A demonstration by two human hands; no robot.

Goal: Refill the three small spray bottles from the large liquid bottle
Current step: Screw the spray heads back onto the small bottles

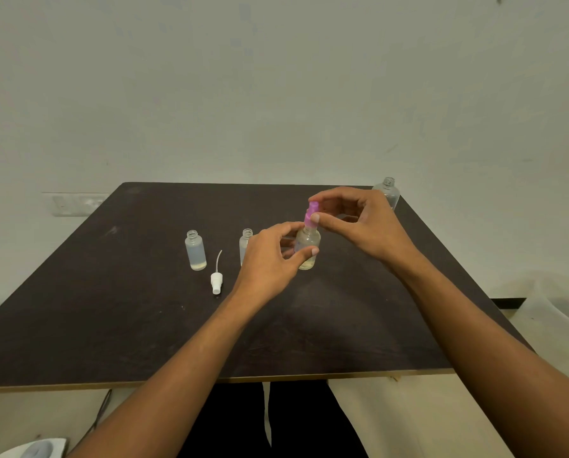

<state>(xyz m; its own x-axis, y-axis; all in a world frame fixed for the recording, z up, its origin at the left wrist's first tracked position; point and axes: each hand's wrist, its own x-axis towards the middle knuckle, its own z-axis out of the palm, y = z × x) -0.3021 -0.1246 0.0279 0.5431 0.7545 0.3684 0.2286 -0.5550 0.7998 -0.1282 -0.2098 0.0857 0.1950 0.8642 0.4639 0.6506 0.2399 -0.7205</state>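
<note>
A small clear spray bottle (308,246) with a little yellowish liquid stands near the middle of the dark table (111,325). My left hand (270,259) grips its body between thumb and fingers. My right hand (359,223) pinches the pink spray cap (311,213) on the bottle's neck. Two other small bottles stand uncapped to the left: a frosted one (195,250) with a little liquid at the bottom and a clear one (245,242) partly hidden behind my left hand. The large clear bottle (389,193) stands uncapped at the table's far right corner.
A white spray head with its dip tube (217,279) lies on the table between the two uncapped small bottles. A translucent plastic container (560,312) sits off the table's right side. A wall socket plate (78,203) is on the wall at the left.
</note>
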